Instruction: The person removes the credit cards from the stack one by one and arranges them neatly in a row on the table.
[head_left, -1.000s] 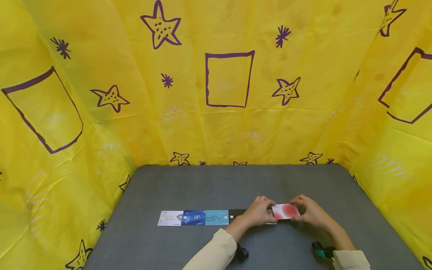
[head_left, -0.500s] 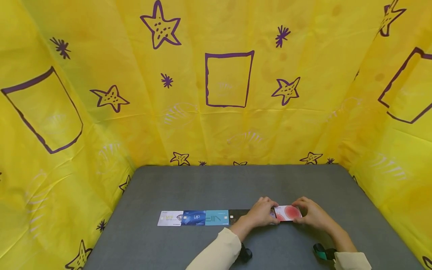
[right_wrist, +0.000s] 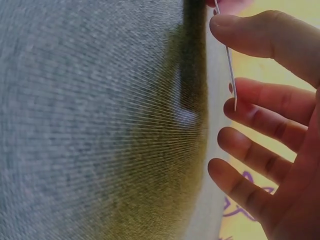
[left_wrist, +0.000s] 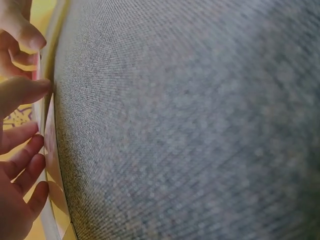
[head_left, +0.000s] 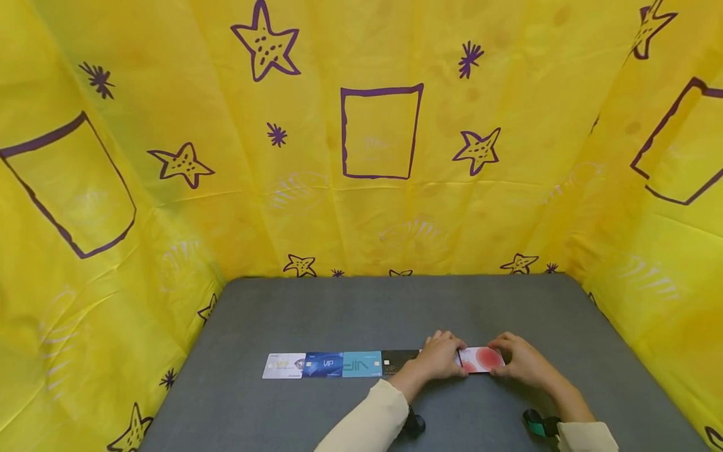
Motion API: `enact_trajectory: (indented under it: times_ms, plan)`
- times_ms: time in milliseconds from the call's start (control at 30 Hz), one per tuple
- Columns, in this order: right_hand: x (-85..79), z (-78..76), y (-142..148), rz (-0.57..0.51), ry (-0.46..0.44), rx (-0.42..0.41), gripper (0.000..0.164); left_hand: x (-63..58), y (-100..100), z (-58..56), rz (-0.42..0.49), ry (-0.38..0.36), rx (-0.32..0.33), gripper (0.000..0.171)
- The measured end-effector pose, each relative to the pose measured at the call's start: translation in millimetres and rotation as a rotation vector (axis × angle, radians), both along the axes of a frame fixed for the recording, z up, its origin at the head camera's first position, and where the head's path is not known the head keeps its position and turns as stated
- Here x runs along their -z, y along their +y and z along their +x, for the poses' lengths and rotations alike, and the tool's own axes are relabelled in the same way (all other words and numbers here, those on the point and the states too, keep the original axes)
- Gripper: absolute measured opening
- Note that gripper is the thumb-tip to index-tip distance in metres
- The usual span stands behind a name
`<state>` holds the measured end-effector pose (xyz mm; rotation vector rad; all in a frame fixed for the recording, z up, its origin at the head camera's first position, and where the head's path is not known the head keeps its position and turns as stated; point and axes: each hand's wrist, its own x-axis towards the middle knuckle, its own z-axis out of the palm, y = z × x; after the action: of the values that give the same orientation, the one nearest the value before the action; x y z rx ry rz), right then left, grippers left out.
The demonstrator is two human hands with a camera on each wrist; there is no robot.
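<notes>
A white card with red circles [head_left: 482, 359] is held at the right end of a row of cards in the head view. My left hand [head_left: 437, 356] pinches its left end and covers part of the row. At the other end, my right hand [head_left: 525, 361] grips the card between thumb and fingers. The right wrist view shows this card [right_wrist: 231, 70] edge-on, raised off the table, with the thumb [right_wrist: 250, 32] on its near side. Under my left hand lies another card, mostly hidden, beside a black card [head_left: 398, 362].
Leftward the row goes on with a teal card [head_left: 361, 364], a blue VIP card [head_left: 324, 364] and a silver-white VIP card [head_left: 282, 365], edges meeting or overlapping. They lie on a grey table [head_left: 339, 320]. Yellow cloth [head_left: 384, 220] with purple drawings encloses the back and sides.
Both hands have shifted slightly right and nearer to me with the red-and-white card. Its dark near edge showed more a second ago. The other visible cards stay in place.
</notes>
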<state>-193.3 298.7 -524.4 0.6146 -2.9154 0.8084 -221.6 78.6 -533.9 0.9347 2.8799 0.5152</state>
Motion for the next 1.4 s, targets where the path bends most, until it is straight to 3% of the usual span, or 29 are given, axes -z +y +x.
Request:
enact_trajectory:
  times_ms: [433, 667, 900, 1400]
  plan:
    - [3.8, 1.5, 0.0, 0.014, -0.063, 0.009, 0.041, -1.5, 5.5, 1.8, -0.091, 0.008, -0.02, 0.047]
    - [4.5, 2.7, -2.2, 0.025, -0.022, 0.026, 0.042, -2.1, 5.1, 2.4, -0.081, 0.017, -0.013, 0.047]
    - [1.8, 3.2, -5.1, 0.021, -0.071, 0.074, 0.044, -0.5, 3.9, 1.8, -0.075, 0.015, -0.013, 0.047]
    - [5.8, 2.3, -5.3, 0.019, -0.077, 0.068, 0.046, 0.8, 3.2, 2.2, -0.071, 0.008, -0.012, 0.046]
